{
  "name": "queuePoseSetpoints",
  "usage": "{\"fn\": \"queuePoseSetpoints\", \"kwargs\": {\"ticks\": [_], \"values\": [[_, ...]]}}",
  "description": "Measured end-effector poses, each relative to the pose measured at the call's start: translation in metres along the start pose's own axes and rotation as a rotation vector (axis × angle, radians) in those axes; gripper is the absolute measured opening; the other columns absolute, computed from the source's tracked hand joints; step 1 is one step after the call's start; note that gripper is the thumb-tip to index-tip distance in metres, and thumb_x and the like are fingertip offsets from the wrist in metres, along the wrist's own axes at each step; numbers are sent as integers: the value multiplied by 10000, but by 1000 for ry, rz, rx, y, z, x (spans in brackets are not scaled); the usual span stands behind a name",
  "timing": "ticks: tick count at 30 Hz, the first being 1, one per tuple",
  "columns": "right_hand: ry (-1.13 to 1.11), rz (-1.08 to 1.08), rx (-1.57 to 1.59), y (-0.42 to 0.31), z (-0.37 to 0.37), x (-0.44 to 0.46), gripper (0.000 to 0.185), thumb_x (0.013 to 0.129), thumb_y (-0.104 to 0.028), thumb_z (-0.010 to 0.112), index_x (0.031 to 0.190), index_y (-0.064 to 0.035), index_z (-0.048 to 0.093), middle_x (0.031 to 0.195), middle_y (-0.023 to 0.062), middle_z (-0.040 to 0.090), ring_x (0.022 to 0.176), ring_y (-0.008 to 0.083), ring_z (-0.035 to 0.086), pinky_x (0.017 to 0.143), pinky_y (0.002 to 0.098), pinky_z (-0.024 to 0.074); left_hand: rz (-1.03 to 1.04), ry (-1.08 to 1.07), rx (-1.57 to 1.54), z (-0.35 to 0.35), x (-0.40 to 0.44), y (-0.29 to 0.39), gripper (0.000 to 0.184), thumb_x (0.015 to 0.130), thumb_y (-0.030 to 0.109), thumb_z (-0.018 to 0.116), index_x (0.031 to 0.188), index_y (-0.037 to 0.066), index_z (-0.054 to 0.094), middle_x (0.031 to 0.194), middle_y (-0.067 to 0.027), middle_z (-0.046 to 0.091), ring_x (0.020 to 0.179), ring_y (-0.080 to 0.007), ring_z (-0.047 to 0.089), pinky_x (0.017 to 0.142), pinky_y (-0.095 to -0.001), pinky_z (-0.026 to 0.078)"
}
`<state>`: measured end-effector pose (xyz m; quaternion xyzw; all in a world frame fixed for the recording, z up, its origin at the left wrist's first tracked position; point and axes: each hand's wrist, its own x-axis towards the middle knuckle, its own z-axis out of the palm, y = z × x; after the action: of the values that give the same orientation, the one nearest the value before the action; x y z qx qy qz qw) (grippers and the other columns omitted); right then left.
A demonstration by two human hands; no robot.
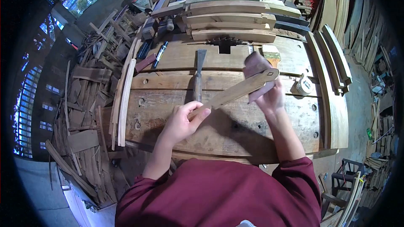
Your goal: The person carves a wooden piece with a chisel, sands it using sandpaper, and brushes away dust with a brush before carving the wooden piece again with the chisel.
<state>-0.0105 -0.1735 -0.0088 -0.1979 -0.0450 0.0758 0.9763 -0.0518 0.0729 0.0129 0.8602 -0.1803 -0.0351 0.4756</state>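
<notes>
My left hand (185, 119) is closed round the near end of a wooden piece (235, 93), which slants up to the right above the workbench (168, 121). The piece's far end is rounded and bears a small square mark. Beside that end, my right hand (271, 96) grips a brownish sheet of sandpaper (256, 65), folded around the wood; part of its fingers is hidden behind the piece. A chisel (198, 81) with a wide flat blade lies on the bench, just beyond my left hand.
Stacked timber pieces (229, 18) cross the bench's back. A brush (271, 54) lies behind my right hand, a white round container (304, 85) to its right. A blue marker (160, 54) lies left of the chisel. Long boards (126, 105) line the left edge. Scrap wood (86, 142) fills the left floor.
</notes>
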Motion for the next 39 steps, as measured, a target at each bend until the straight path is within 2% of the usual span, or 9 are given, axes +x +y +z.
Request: {"fn": "queuePoseSetpoints", "kwargs": {"ticks": [7,14,17,22,27,28,30,32,39], "values": [[-200,100,101,3,-17,1,423,948,-326,348,1193,-8,483,1186,147,517,1120,253,484,988,387,370,-2,-15,48,1,0,10,326,892,344,596,899,21,638,585,-88,564,504,-90,490,461,-282,378],[367,314,-43,47,-1,-8,463,942,-361,363,1231,-12,462,1246,148,492,1172,256,459,1023,398,343,51,9,-105,15,10,7,324,894,328,594,942,10,636,602,-67,572,561,-98,523,534,-276,426],[-238,50,55,3,-17,7,506,937,-392,376,1271,-19,447,1259,142,505,1168,260,479,1044,395,339,-20,-28,-27,4,4,-11,316,895,322,594,915,9,640,615,-62,595,562,-83,530,514,-277,420],[199,218,-64,49,-7,-6,510,924,-420,421,1250,-29,451,1272,112,484,1135,223,465,1014,361,348,10,-4,45,9,13,13,308,889,312,606,905,6,637,602,-86,579,525,-85,492,497,-273,403],[-271,65,120,-2,-12,6,552,922,-422,422,1294,-14,403,1283,138,465,1181,256,455,1047,434,325,-8,-31,-132,-4,5,-1,259,900,266,604,906,9,631,665,49,509,619,-35,428,539,-215,351],[-140,35,113,-3,-11,6,574,961,-403,240,1323,23,369,1309,166,442,1185,263,454,1028,417,343,-76,-74,-98,-12,3,0,255,898,262,606,909,8,629,663,50,502,620,-33,432,545,-216,357],[-182,50,-238,21,-8,6,569,966,-428,260,1322,3,369,1290,150,453,1171,250,461,1011,416,355,-23,-49,-1,-6,9,4,250,890,252,615,908,3,628,678,20,552,633,-46,474,563,-235,393],[392,291,-181,50,29,-16,521,937,-475,375,1263,-75,444,1250,130,486,1106,232,491,960,391,394,17,-59,78,7,16,17,247,881,244,623,907,-1,630,689,-19,596,647,-61,514,577,-253,420],[-23,80,81,13,-25,7,521,931,-453,386,1271,-61,439,1237,136,496,1126,283,487,990,432,379,48,1,30,-3,12,4,291,868,303,629,919,17,639,660,-141,612,574,-175,609,539,-310,447]]}}
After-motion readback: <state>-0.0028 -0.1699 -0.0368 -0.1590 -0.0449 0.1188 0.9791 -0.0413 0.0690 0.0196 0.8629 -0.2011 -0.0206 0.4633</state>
